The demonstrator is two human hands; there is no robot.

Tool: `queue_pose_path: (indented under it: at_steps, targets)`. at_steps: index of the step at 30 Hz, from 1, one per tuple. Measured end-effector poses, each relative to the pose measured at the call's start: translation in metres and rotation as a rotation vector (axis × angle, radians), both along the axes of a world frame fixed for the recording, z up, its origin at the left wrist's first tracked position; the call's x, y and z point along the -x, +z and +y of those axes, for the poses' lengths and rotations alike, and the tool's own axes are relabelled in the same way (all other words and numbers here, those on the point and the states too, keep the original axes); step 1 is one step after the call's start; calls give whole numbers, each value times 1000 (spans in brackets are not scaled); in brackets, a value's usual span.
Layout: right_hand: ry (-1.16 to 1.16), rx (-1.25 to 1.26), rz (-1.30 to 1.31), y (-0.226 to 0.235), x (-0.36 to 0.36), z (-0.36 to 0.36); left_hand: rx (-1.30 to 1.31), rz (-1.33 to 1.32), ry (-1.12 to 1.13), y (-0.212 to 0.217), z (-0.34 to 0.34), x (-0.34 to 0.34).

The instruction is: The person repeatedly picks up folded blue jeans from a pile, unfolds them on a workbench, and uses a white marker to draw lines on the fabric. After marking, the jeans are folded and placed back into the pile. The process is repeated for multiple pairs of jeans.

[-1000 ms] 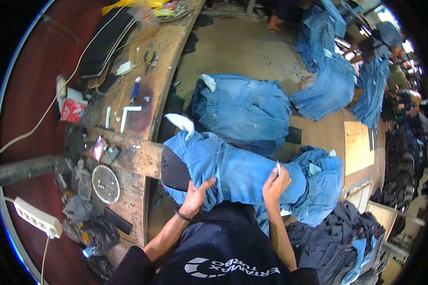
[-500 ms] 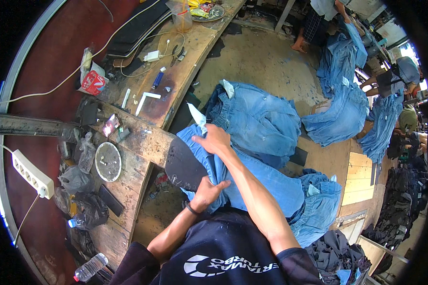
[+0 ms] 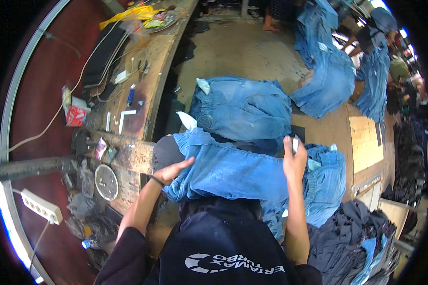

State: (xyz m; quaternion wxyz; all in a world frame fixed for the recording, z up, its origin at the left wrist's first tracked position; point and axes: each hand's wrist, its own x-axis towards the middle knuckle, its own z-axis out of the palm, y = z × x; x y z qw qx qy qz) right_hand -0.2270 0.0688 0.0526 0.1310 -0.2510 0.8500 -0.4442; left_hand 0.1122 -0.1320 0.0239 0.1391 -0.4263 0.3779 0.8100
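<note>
A pair of light blue jeans [image 3: 238, 168] lies spread across in front of me. Its left end covers part of a rounded black board [image 3: 166, 154], and a white cloth piece [image 3: 187, 120] sticks up from its waist. My left hand [image 3: 176, 170] rests at this end with its fingers stretched out and nothing gripped. At the jeans' right end, my right hand [image 3: 295, 159] is closed, its fingers pointing away from me. A small whitish thing [image 3: 295, 144] shows between those fingers, too small to name.
Beyond lie folded jeans [image 3: 242, 107]; another pair [image 3: 325, 185] is at the right. Dark garments [image 3: 352, 237] are heaped at lower right. On the left, a wooden bench [image 3: 128, 154] carries a round tray [image 3: 106, 183] and plastic bags. Other people work at the far right.
My right hand has moved from the jeans' left end to their right end. My left hand has let go of its fold and opened. The view has shifted, and the jeans lie flatter.
</note>
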Motion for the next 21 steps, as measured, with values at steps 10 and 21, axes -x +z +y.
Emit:
queue_pose_path:
  at_steps: [10,21]
  targets:
    - [-147,-91,-469,-6,-152,47,-86,-76,-40,-27,14,24]
    - [-165,-96,-496,-7,-192,0,-139,211,-122,-5,28,60]
